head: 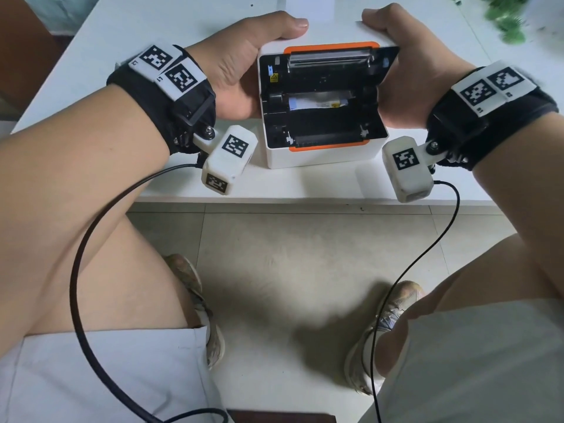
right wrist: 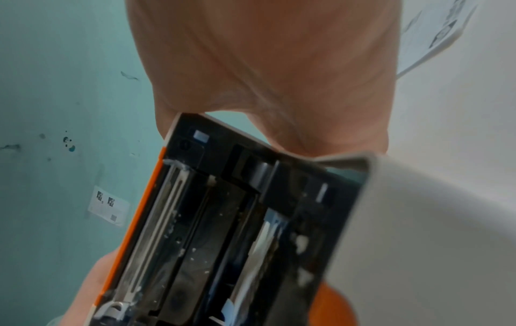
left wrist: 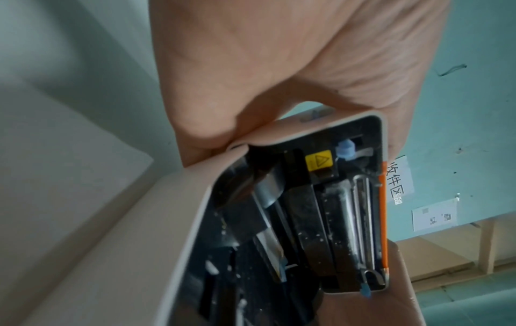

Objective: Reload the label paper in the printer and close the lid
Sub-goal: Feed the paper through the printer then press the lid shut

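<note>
In the upper middle of the head view, the white printer (head: 320, 154) is seen on the white table (head: 305, 187) with its lid (head: 331, 47) raised, and the lid is gripped at its two ends by the left hand (head: 244, 68) and right hand (head: 406, 77).

Both hands' fingers (head: 370, 18) hidden behind lid (head: 332, 47), green objects (head: 508, 18) blurred
</note>
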Demonstrator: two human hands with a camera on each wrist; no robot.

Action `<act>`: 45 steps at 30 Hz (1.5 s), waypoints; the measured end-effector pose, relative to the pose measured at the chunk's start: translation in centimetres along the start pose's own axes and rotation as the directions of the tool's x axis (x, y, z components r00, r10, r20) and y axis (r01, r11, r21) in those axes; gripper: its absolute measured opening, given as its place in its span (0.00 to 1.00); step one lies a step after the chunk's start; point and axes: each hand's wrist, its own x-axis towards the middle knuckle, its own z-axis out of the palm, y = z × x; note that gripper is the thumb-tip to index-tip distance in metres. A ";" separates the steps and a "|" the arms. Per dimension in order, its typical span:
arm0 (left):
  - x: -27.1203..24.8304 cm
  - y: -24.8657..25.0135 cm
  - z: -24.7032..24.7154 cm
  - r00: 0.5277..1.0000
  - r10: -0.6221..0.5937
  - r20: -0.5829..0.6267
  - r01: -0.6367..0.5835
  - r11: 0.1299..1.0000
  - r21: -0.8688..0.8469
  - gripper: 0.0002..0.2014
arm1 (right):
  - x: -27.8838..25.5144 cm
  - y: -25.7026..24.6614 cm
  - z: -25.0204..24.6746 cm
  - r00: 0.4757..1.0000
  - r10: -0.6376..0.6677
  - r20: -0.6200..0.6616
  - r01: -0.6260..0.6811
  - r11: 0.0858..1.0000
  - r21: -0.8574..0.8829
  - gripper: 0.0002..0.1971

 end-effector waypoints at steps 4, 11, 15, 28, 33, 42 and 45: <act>0.0 0.0 -0.1 1.000 0.006 -0.025 -0.005 0.999 0.049 0.22 | 0.0 0.1 -0.2 1.000 0.007 0.014 -0.006 1.000 -0.030 0.25; -0.4 0.1 0.5 0.998 0.014 -0.060 -0.012 0.999 0.034 0.29 | -0.3 0.9 0.4 0.997 -0.039 -0.074 0.030 0.993 -0.110 0.24; -0.7 0.1 1.1 0.996 0.015 -0.086 -0.013 0.999 0.029 0.15 | -0.6 1.2 1.1 0.987 -0.073 -0.140 0.045 0.981 -0.191 0.18; -2.5 -0.3 2.4 0.956 -0.035 -0.290 0.053 0.997 0.054 0.20 | -0.7 2.8 2.3 0.930 -0.180 -0.321 0.077 0.948 -0.310 0.29; -2.2 -1.7 3.1 0.940 0.054 -0.338 -0.050 0.999 0.022 0.31 | -0.9 3.3 3.3 0.915 -0.196 -0.352 0.089 0.950 -0.299 0.34; -2.1 -1.6 2.9 0.948 0.049 -0.315 -0.007 0.991 0.132 0.32 | -0.6 3.3 2.8 0.923 -0.129 -0.363 0.052 0.976 -0.213 0.27; -1.6 -1.0 2.7 0.954 0.103 -0.282 -0.057 0.984 0.169 0.12 | 0.0 3.5 2.9 0.909 -0.152 -0.388 0.064 0.971 -0.230 0.28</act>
